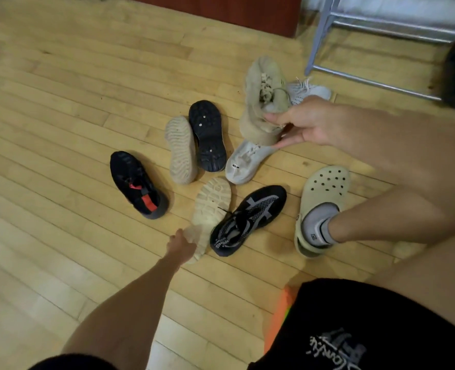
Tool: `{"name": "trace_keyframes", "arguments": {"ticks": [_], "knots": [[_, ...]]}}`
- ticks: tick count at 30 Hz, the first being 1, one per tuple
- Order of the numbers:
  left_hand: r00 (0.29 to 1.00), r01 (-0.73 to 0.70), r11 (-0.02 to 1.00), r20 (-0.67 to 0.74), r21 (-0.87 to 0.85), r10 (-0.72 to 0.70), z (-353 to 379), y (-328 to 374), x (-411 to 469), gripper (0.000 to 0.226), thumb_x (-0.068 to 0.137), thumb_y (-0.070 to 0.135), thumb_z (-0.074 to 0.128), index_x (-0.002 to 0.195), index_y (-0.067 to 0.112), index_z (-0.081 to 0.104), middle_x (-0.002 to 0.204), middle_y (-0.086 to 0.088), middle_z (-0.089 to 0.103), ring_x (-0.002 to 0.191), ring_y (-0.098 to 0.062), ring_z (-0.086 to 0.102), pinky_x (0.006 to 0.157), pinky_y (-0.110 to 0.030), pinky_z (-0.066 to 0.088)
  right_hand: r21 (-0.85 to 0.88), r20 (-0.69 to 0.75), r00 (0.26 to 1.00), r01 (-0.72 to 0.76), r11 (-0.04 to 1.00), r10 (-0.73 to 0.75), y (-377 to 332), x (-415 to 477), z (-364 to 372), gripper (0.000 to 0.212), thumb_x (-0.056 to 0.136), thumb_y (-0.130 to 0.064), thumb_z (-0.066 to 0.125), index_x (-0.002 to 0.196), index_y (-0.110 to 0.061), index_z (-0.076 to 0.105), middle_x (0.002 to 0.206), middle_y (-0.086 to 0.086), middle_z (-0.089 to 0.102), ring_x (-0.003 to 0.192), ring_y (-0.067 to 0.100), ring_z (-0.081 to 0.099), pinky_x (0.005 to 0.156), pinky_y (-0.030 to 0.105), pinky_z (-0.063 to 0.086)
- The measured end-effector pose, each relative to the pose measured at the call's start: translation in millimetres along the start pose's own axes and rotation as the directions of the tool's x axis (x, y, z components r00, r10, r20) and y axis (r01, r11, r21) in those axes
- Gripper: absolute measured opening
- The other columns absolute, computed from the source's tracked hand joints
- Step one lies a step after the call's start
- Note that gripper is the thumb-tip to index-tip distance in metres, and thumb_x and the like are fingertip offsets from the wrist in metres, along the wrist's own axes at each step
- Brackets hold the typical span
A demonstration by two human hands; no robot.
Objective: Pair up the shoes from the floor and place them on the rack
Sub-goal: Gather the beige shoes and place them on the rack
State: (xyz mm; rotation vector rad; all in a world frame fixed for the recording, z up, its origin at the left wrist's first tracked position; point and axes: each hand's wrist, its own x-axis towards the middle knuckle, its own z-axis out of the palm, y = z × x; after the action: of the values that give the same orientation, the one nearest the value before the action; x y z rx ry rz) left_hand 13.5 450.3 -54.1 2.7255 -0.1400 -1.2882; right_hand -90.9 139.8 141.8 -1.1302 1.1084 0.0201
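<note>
Left hand point(180, 248) on overturned boot point(210, 212)

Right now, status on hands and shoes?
Right hand gripping tan boot, lifted. Left hand on its upturned mate. Rack empty, path clear.

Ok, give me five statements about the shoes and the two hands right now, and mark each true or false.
1. The right hand holds a tan boot off the floor. True.
2. The left hand grips the black shoe with red accents. False: it is on the heel end of a second tan boot, which lies sole up; that black shoe lies apart, untouched.
3. A black-soled shoe lies sole up beside a beige-soled one. True.
4. Pairs of shoes already fill the metal rack. False: the bars in view hold none.
5. The cream clog lies unworn on the floor. False: a socked foot is in it.
</note>
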Motion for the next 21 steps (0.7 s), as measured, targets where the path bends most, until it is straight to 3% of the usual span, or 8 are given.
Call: {"name": "trace_keyframes", "arguments": {"ticks": [2, 5, 7, 9, 12, 16, 19, 21], "knots": [[0.999, 0.005, 1.000, -0.047, -0.023, -0.006, 5, -8, -2, 0.058, 0.083, 0.027, 0.060, 0.136, 0.008, 0.043, 0.135, -0.017, 0.044, 0.123, -0.035, 0.044, 0.099, -0.043, 0.045, 0.002, -0.002, 1.000, 0.012, 1.000, -0.012, -1, -1, 1, 0.018, 0.083, -0.009, 0.072, 0.094, -0.010, 0.057, 0.126, 0.010, 0.058, 0.121, 0.030, 0.056, 0.081, 0.041, 0.058], [1.000, 0.012, 0.984, 0.001, -0.180, -0.012, -11, -6, -10, 0.047, 0.067, 0.022, 0.072, 0.110, 0.010, 0.061, 0.113, -0.009, 0.062, 0.099, -0.026, 0.058, 0.077, -0.038, 0.054, -0.013, -0.017, 1.000, 0.008, 1.000, -0.008, 1, 2, 5, 0.039, 0.084, -0.010, 0.071, 0.120, -0.005, 0.056, 0.135, 0.012, 0.054, 0.124, 0.031, 0.053, 0.082, 0.040, 0.057], [0.999, -0.036, 0.970, 0.001, -0.241, 0.038, -23, 0, -17, 0.045, 0.063, 0.013, 0.079, 0.104, 0.015, 0.059, 0.100, -0.005, 0.063, 0.088, -0.023, 0.057, 0.060, -0.029, 0.046, -0.027, -0.014, 1.000, 0.006, 1.000, -0.007, 2, 3, 10, 0.046, 0.083, -0.010, 0.071, 0.126, -0.004, 0.053, 0.136, 0.013, 0.053, 0.125, 0.032, 0.053, 0.082, 0.041, 0.057], [0.987, -0.154, 0.974, -0.073, -0.165, 0.144, -36, 8, -20, 0.050, 0.061, 0.013, 0.081, 0.104, 0.015, 0.056, 0.095, -0.005, 0.061, 0.085, -0.024, 0.056, 0.057, -0.028, 0.043, -0.041, 0.007, 1.000, 0.003, 0.999, -0.003, 3, 5, 13, 0.041, 0.083, -0.009, 0.072, 0.121, -0.006, 0.056, 0.134, 0.013, 0.056, 0.124, 0.032, 0.054, 0.079, 0.041, 0.057], [0.917, -0.307, 0.952, -0.273, -0.012, 0.293, -47, 29, -30, 0.047, 0.061, 0.014, 0.078, 0.102, 0.014, 0.055, 0.092, 0.000, 0.058, 0.079, -0.021, 0.056, 0.061, -0.033, 0.049, -0.079, 0.011, 1.000, 0.011, 0.997, -0.010, 3, 7, 15, 0.025, 0.081, -0.010, 0.074, 0.102, -0.009, 0.060, 0.129, 0.011, 0.060, 0.119, 0.032, 0.057, 0.076, 0.041, 0.057], [0.816, -0.341, 0.922, -0.430, 0.183, 0.387, -32, 47, -42, 0.047, 0.064, 0.009, 0.069, 0.108, 0.012, 0.052, 0.099, -0.001, 0.054, 0.086, -0.021, 0.057, 0.072, -0.037, 0.052, -0.132, -0.027, 0.999, 0.035, 0.991, -0.039, 5, 10, 9, 0.047, 0.079, -0.009, 0.076, 0.122, -0.007, 0.057, 0.132, 0.010, 0.058, 0.122, 0.031, 0.055, 0.080, 0.043, 0.058], [0.865, -0.325, 0.880, -0.268, 0.346, 0.425, 2, 41, -49, 0.065, 0.072, 0.026, 0.071, 0.128, 0.014, 0.041, 0.114, -0.002, 0.046, 0.105, -0.020, 0.047, 0.096, -0.037, 0.043, -0.174, -0.064, 0.997, 0.022, 0.984, -0.034, 7, 9, 0, 0.049, 0.078, -0.011, 0.077, 0.123, -0.006, 0.057, 0.134, 0.011, 0.055, 0.121, 0.033, 0.055, 0.080, 0.040, 0.057], [0.900, -0.370, 0.859, -0.093, 0.354, 0.426, 25, 36, -55, 0.065, 0.076, 0.040, 0.068, 0.131, 0.020, 0.039, 0.122, -0.002, 0.038, 0.111, -0.020, 0.037, 0.100, -0.035, 0.036, -0.191, -0.086, 0.996, 0.005, 0.982, -0.022, 8, 9, -7, 0.054, 0.077, -0.013, 0.078, 0.125, -0.004, 0.056, 0.135, 0.013, 0.054, 0.121, 0.034, 0.055, 0.079, 0.038, 0.057]]}}
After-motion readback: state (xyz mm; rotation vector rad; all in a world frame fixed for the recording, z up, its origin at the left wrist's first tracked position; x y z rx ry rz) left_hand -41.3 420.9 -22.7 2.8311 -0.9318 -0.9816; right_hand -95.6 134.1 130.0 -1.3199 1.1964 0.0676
